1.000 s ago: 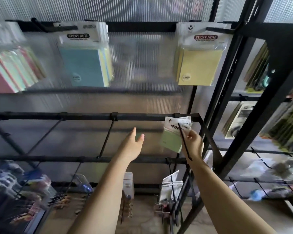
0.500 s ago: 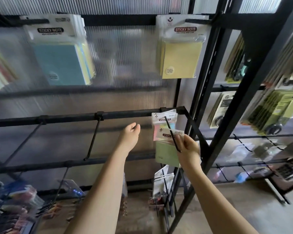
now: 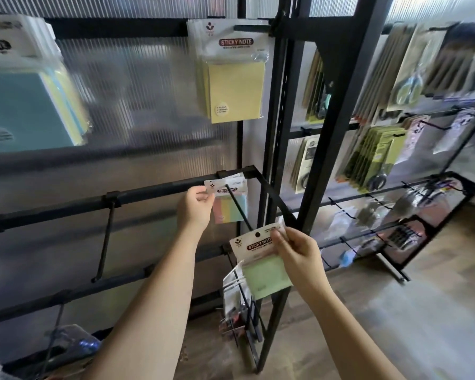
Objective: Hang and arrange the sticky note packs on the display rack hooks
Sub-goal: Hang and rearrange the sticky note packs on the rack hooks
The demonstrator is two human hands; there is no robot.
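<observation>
The right hand (image 3: 299,256) pinches the white header card of a green sticky note pack (image 3: 261,266), held free of the rack, at about five o'clock from the black hook (image 3: 237,205). The left hand (image 3: 195,208) has its fingers (image 3: 203,197) curled onto the header of a multicolour sticky note pack (image 3: 229,202) (pink, yellow, green and blue strips) hanging on that hook. At twelve o'clock above it, a yellow sticky note pack (image 3: 235,86) hangs from the top rail (image 3: 121,26).
</observation>
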